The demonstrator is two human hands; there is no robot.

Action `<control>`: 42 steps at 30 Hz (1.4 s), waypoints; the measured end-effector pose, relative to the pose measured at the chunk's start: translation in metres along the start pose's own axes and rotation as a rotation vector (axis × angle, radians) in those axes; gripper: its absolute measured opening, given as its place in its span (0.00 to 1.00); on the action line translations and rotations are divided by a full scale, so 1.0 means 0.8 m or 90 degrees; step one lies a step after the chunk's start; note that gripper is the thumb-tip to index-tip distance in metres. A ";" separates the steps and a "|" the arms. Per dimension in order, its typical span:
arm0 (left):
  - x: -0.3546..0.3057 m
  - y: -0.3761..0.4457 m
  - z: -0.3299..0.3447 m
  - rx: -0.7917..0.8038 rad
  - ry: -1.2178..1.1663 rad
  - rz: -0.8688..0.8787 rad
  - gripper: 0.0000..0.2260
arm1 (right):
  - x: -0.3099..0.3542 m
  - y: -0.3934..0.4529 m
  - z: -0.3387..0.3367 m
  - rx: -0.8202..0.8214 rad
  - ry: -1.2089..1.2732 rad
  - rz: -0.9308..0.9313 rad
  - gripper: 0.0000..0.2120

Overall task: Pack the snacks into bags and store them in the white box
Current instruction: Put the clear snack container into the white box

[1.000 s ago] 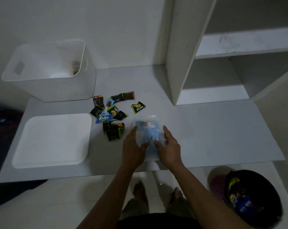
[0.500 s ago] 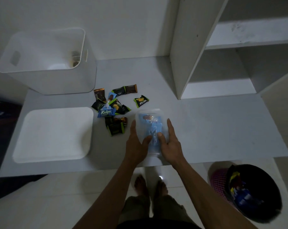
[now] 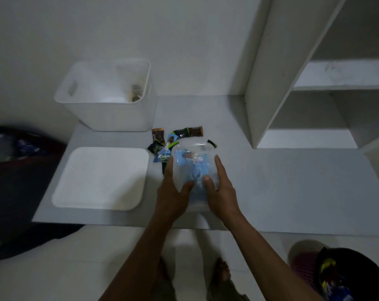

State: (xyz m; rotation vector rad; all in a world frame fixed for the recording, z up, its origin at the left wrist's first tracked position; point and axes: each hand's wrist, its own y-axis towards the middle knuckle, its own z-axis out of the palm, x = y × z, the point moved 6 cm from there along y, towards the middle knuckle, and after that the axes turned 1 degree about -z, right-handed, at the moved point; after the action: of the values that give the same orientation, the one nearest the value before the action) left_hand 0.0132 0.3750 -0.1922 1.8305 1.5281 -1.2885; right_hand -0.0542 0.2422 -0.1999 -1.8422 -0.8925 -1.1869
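Both hands hold a clear plastic bag (image 3: 194,164) with blue-wrapped snacks inside, lifted above the table. My left hand (image 3: 173,190) grips its left side and my right hand (image 3: 220,187) its right side, thumbs pressed on the front. Behind the bag lies a pile of loose snack packets (image 3: 162,146), black, brown and blue, partly hidden by the bag. The white box (image 3: 110,111) stands open at the back left with something small in its far corner.
A white lid (image 3: 101,177) lies flat on the table (image 3: 282,187), left of my hands. White shelving (image 3: 314,94) rises at the back right. A dark bin (image 3: 349,276) sits on the floor at lower right. My feet show below the table edge.
The bag has been lifted and carried a little farther from me, now covering part of the snack pile. The camera view has shifted, so the box and lid sit more to the right in the frame.
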 end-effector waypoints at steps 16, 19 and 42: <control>0.041 0.068 -0.390 -0.043 -0.154 0.076 0.31 | 0.234 0.019 0.302 0.028 0.077 -0.167 0.29; 0.027 0.093 -0.430 -0.024 -0.166 0.089 0.27 | 0.263 0.036 0.325 -0.009 0.069 -0.162 0.30; 0.027 0.506 -0.455 0.100 -0.002 -0.020 0.36 | 0.296 0.411 0.416 0.051 0.026 -0.033 0.32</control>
State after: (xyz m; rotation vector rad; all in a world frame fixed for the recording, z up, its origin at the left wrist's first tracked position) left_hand 0.5247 0.5531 -0.1295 1.9052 1.4982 -1.4620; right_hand 0.4385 0.4129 -0.1453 -1.7354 -0.9566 -1.1986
